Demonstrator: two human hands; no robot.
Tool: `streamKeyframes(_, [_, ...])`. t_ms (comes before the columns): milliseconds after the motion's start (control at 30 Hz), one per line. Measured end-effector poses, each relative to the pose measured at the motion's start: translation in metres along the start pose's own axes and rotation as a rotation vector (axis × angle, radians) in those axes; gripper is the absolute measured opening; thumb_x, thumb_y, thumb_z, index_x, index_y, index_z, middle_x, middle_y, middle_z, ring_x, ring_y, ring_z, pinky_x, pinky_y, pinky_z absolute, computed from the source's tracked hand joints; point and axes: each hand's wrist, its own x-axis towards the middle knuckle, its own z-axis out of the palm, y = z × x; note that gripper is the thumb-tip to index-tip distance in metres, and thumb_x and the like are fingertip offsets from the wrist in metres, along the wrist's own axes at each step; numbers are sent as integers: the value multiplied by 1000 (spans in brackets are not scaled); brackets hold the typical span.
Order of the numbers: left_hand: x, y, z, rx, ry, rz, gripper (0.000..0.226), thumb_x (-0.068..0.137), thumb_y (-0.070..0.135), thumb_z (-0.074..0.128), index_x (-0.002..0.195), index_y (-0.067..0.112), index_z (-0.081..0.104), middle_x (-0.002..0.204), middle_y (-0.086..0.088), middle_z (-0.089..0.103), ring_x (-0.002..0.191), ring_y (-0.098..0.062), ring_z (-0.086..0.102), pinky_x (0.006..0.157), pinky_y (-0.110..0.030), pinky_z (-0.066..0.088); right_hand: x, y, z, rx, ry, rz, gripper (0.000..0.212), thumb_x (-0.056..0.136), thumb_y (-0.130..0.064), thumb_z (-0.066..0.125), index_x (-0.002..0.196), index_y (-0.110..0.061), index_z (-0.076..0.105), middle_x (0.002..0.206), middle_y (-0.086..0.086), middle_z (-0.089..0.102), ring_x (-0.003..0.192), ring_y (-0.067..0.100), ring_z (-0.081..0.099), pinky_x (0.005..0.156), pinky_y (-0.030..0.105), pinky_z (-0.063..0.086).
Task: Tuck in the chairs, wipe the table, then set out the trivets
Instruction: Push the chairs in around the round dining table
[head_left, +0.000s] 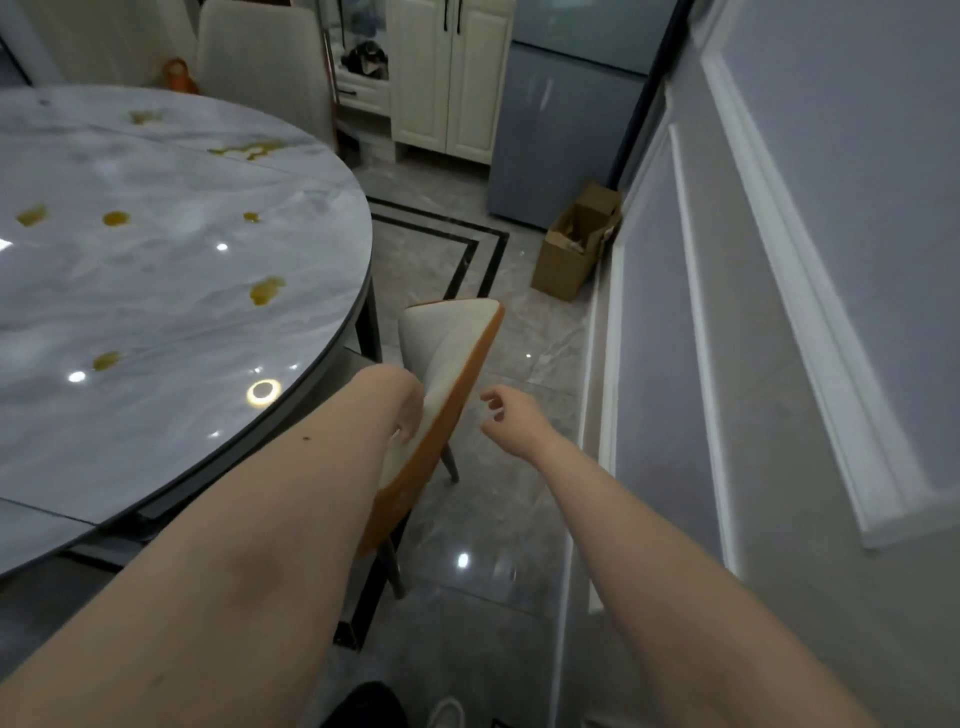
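Round marble table (171, 291), grey-white top, spotted with yellow-brown spills (267, 290) across its surface.

Chair (449, 364) with cream front and orange back stands just beside the table's right edge, seat toward the table, dark legs on the tiled floor (493, 519). Its backrest runs slantwise in the view.

Left hand (402, 402) is at the top of the backrest on the table side, fingers curled over the cream face; it appears to grip the chair, though motion blur and the wrist hide most of the fingers.

Right hand (506, 415) hangs on the far side of the backrest from the table, near but apart from it, fingers loosely bent, holding nothing.

Second cream chair (262, 67) stands at the table's far edge. Cardboard box (574, 244) sits on the floor beyond the table, against the wall, next to a grey fridge (561, 130).
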Motion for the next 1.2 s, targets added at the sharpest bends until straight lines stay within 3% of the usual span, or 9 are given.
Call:
streamKeyframes(100, [7,24,-30,-173,258,9,45,91,16,51,135,9,43,132,-12,50,117,-31,51,101,-44,43,11,16,-26,6,6,26,47,89,-12,60,134,-7,47,136,14,49,122,26,49,100,30,40])
streamKeyframes(267, [39,68,-80,-312,366,43,54,94,17,48,144,14,29,142,-12,39,126,-32,43,106,-45,38,47,38,-73,-15,27,54,51,90,-16,59,138,-9,42,139,13,45,127,25,46,101,30,39])
streamKeyframes(400, [79,90,-119,-326,457,127,41,92,15,48,133,10,40,132,-13,50,118,-30,50,100,-40,43,90,53,-108,-73,43,65,52,91,-19,59,140,-8,42,141,13,44,130,24,43,104,31,37])
streamKeyframes(867, [230,126,-264,-478,314,253,54,93,22,53,141,6,34,138,-16,45,127,-30,44,103,-36,37,279,71,-210,-144,24,148,51,91,-18,58,139,-9,42,143,13,41,129,24,43,100,26,36])
streamKeyframes(1100, [301,116,-313,-555,247,210,59,92,24,55,143,6,31,144,-14,41,130,-29,42,108,-37,36,392,72,-239,-241,-68,88,49,93,-21,57,138,-9,42,142,12,42,130,24,42,104,30,36])
streamKeyframes(1200, [339,101,-348,-584,230,136,56,93,25,54,141,6,34,140,-14,44,126,-29,45,101,-33,38,459,64,-258,-248,-111,38,49,94,-21,56,139,-10,41,143,11,40,130,24,42,101,30,38])
